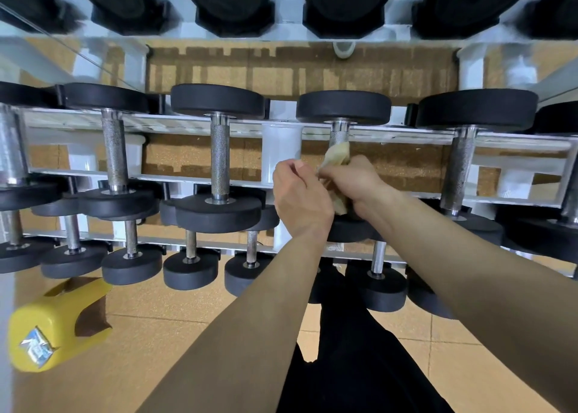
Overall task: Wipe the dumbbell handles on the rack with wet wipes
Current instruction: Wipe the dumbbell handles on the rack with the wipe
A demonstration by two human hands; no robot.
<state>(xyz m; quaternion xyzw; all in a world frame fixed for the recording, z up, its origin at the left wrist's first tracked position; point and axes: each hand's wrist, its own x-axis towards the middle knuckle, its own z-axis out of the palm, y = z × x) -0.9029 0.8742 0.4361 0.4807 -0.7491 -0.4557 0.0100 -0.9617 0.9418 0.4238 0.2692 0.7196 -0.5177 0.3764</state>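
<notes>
Yellowish wipe [337, 156] on dumbbell handle [339, 135], gripped by left hand [300, 195], right hand [359, 181].

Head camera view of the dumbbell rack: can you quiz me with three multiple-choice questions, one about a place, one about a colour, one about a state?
1. Where is the wipe?
A. On the floor.
B. At a dumbbell handle on the middle row.
C. Draped over the top row.

2. What colour is the container at lower left?
A. Blue.
B. Red.
C. Yellow.

3. What are the hands doing?
A. Both are at the wipe.
B. Both hang idle.
C. One lifts a dumbbell.

Answers:
1 B, the wipe lies against that handle.
2 C, its body is plainly yellow.
3 A, the left hand and right hand meet at the wipe.
</notes>
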